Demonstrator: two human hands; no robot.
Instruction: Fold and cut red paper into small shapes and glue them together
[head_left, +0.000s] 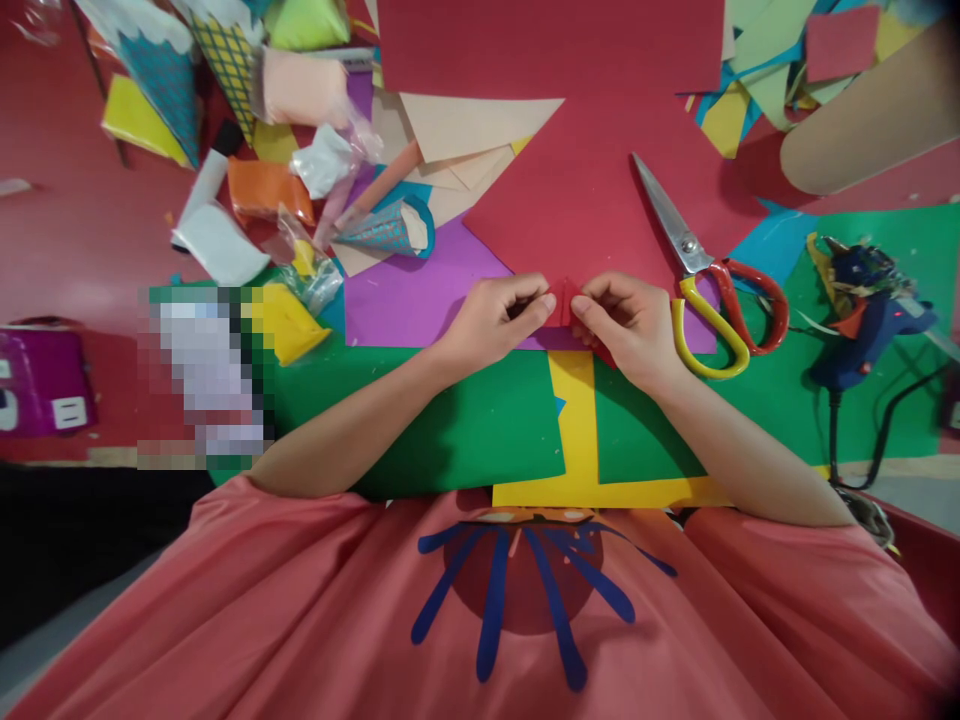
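Note:
A small piece of red paper (564, 303) is held between both hands, with a crease or edge running up its middle. My left hand (504, 318) pinches its left side between thumb and fingers. On its right side, my right hand (624, 325) grips it the same way. Beneath the hands lie a large red sheet (570, 210) and a purple sheet (405, 305). Large scissors (694, 260) with red and yellow handles rest just right of my right hand, blades pointing up and left.
A blue glue gun (862, 345) lies at the right on a green sheet (795, 420), its cord running down. A cardboard tube (870, 125) is at the upper right. Clay packets (270, 190) and paper cones (161, 85) crowd the upper left.

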